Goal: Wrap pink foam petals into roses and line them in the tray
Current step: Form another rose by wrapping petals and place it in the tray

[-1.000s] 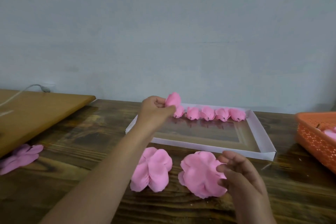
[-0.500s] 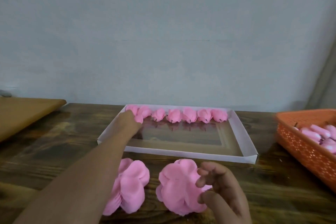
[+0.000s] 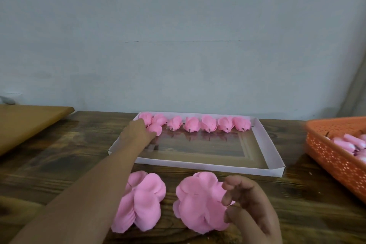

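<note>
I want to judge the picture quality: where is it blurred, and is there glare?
Head view: the right hand and the orange basket at the edge are smeared by blur; the roses in the tray are soft but countable; the tray's glossy floor mirrors them; light is even, no hard glare.

Left hand (image 3: 136, 132) touches a rose (image 3: 155, 129) in the tray (image 3: 263, 144); right hand (image 3: 251, 210) hovers by petals (image 3: 200, 202).

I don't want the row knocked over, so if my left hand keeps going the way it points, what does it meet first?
Probably the rose at the left hand fingers, then the row's leftmost roses; depth is unclear.
</note>
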Action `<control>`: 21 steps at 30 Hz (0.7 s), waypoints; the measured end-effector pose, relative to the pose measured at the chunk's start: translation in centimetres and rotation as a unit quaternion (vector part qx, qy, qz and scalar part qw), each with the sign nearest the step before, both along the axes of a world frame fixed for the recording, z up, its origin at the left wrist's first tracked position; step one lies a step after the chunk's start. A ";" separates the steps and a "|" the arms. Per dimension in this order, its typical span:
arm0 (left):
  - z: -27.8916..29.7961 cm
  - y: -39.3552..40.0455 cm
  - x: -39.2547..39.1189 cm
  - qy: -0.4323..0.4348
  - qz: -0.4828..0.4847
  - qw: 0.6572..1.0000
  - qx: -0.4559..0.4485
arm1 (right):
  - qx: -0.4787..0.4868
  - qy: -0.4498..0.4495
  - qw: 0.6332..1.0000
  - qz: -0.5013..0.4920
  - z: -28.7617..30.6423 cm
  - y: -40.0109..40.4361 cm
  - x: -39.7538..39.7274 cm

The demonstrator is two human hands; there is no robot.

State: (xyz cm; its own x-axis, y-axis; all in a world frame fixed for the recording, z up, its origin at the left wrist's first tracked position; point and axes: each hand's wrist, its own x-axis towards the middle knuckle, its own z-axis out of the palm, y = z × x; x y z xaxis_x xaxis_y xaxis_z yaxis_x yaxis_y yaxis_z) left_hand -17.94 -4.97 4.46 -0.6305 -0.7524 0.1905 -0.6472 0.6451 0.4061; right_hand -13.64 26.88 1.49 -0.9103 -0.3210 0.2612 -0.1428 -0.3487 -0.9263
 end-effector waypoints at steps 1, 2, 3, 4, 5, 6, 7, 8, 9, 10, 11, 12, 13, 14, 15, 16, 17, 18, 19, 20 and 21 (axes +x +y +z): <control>0.4 0.1 0.2 -0.005 0.004 1.000 -0.008 | 0.001 -0.002 1.000 -0.008 0.1 0.0 0.0; 1.0 0.2 0.4 -0.002 0.005 1.000 -0.007 | 0.008 0.001 1.000 -0.010 0.3 0.0 0.0; 1.6 0.6 0.7 0.006 0.005 1.000 0.000 | 0.020 0.004 1.000 -0.010 0.4 0.1 0.0; 2.1 1.0 1.0 0.021 0.002 1.000 0.003 | 0.032 0.008 0.999 -0.012 0.4 0.1 0.0; 2.6 1.7 1.4 0.038 -0.005 0.999 0.001 | 0.042 0.014 0.999 -0.011 0.3 0.2 0.0; 2.9 2.8 2.0 0.058 -0.016 0.998 -0.004 | 0.050 0.020 0.998 -0.011 0.4 0.3 0.1; 3.0 4.0 2.6 0.076 -0.035 0.996 -0.005 | 0.056 0.027 0.998 -0.013 0.5 0.3 0.2; 3.0 5.6 3.3 0.094 -0.061 0.994 -0.002 | 0.059 0.035 0.997 -0.016 0.6 0.3 0.2; 2.7 7.4 4.0 0.104 -0.087 0.991 0.010 | 0.059 0.042 0.997 -0.024 0.6 0.3 0.2; 2.2 9.3 4.8 0.114 -0.115 0.987 0.022 | 0.059 0.047 0.997 -0.032 0.6 0.3 0.1; 1.7 11.1 5.6 0.123 -0.144 0.981 0.040 | 0.059 0.050 0.996 -0.042 0.6 0.3 0.1; 1.0 12.8 6.3 0.137 -0.173 0.974 0.050 | 0.059 0.060 0.995 -0.049 0.5 0.4 0.0; 0.4 14.5 6.9 0.143 -0.191 0.969 0.059 | 0.058 0.077 0.994 -0.049 0.5 0.6 -0.1; -0.2 15.9 7.4 0.141 -0.204 0.967 0.060 | 0.064 0.103 0.991 -0.057 0.5 0.7 -0.3; -0.7 17.0 7.8 0.138 -0.208 0.966 0.062 | 0.066 0.129 0.987 -0.070 0.6 1.0 -0.6; -1.3 17.8 8.0 0.140 -0.210 0.966 0.063 | 0.069 0.150 0.982 -0.089 1.1 1.3 -1.0; -1.4 18.1 8.5 0.134 -0.201 0.967 0.074 | 0.072 0.164 0.977 -0.116 1.8 1.8 -1.6; -1.9 17.9 8.7 0.145 -0.201 0.965 0.080 | 0.073 0.175 0.971 -0.148 2.9 2.4 -2.3; -2.2 17.9 9.1 0.138 -0.212 0.966 0.060 | 0.072 0.180 0.967 -0.168 4.2 3.2 -3.3; -3.0 17.4 9.2 0.128 -0.222 0.966 0.020 | 0.065 0.174 0.967 -0.173 5.4 4.1 -4.7; -3.4 17.5 9.4 0.101 -0.235 0.966 -0.026 | 0.060 0.147 0.971 -0.179 6.8 5.1 -5.9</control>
State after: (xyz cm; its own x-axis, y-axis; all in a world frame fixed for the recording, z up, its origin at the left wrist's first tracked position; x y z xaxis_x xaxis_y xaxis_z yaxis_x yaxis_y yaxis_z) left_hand -8.53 12.48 1.02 -0.8466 -0.3775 0.3752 -0.1887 0.8721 0.4515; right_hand -19.57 31.97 8.32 -0.8606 -0.0410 0.5076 -0.5001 -0.1203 -0.8576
